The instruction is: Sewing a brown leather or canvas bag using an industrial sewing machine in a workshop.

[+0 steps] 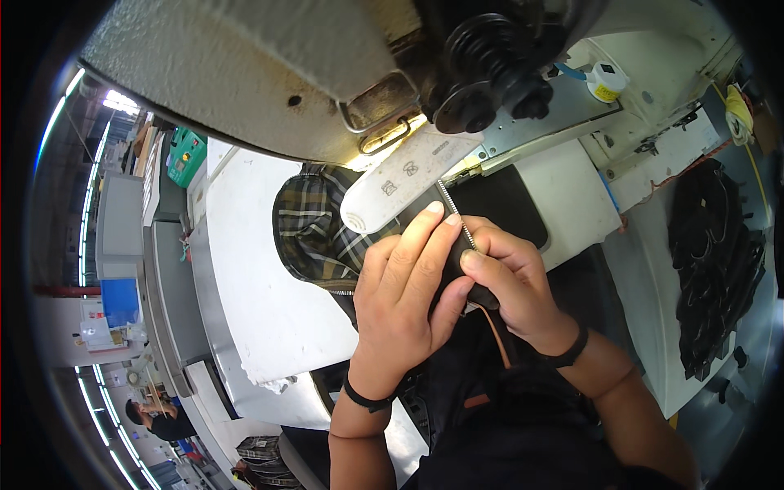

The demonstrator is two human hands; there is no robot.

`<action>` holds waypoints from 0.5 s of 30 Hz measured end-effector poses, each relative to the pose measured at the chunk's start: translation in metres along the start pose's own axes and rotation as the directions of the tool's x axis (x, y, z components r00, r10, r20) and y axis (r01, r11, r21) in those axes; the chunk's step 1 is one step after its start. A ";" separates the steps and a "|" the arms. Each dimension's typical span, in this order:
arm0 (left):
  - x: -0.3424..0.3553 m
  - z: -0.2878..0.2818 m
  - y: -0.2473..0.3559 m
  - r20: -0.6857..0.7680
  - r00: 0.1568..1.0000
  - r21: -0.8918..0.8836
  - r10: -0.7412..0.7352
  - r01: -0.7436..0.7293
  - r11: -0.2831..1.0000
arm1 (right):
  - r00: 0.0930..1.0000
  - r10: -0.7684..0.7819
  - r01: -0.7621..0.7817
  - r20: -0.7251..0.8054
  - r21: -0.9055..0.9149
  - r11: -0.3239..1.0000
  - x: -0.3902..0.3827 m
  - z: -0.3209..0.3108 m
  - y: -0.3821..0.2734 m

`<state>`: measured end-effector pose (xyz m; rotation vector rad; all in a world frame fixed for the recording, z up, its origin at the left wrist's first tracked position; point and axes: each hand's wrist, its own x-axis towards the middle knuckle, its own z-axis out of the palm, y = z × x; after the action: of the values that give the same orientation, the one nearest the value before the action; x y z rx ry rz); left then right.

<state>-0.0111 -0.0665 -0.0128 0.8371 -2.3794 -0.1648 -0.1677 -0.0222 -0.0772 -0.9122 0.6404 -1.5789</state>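
A dark piece with a metal-toothed zipper point(457, 214) runs up under the sewing machine's pale head cover point(408, 175). My left hand point(400, 286) lies on the dark fabric left of the zipper, its fingers stretched out and pressing down. Just to the right, my right hand point(514, 278) pinches the dark fabric and zipper edge between thumb and fingers. Left of my left hand, joined or lying against the dark piece, is a plaid cloth part point(314, 224) with a dark bound edge. The needle is hidden behind the cover.
The machine's large arm point(269, 73) fills the top, with black tension dials point(490, 73). A white table point(253, 310) spreads to the left. A pile of black pieces point(710, 261) lies at right. A person point(163, 416) sits far off at lower left.
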 end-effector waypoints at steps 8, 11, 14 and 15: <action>0.010 0.008 -0.013 -0.022 1.000 0.009 -0.019 0.020 1.000 | 0.999 0.005 -0.005 -0.033 -0.002 1.000 0.023 -0.004 0.007; 0.005 0.010 -0.009 -0.063 0.998 0.015 -0.024 0.025 1.000 | 0.999 0.040 -0.040 -0.037 0.018 0.999 0.019 -0.003 0.007; 0.003 0.012 -0.007 -0.049 0.999 0.050 -0.010 0.013 0.999 | 0.993 0.009 -0.014 -0.119 -0.043 0.999 0.020 -0.001 0.009; 0.001 0.011 -0.006 -0.060 0.998 0.034 -0.019 0.021 0.999 | 0.991 -0.011 0.006 -0.135 -0.038 0.999 0.021 0.000 0.009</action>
<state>-0.0154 -0.0730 -0.0233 0.8704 -2.3242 -0.1059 -0.1639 -0.0446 -0.0800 -0.8410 0.7649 -1.6515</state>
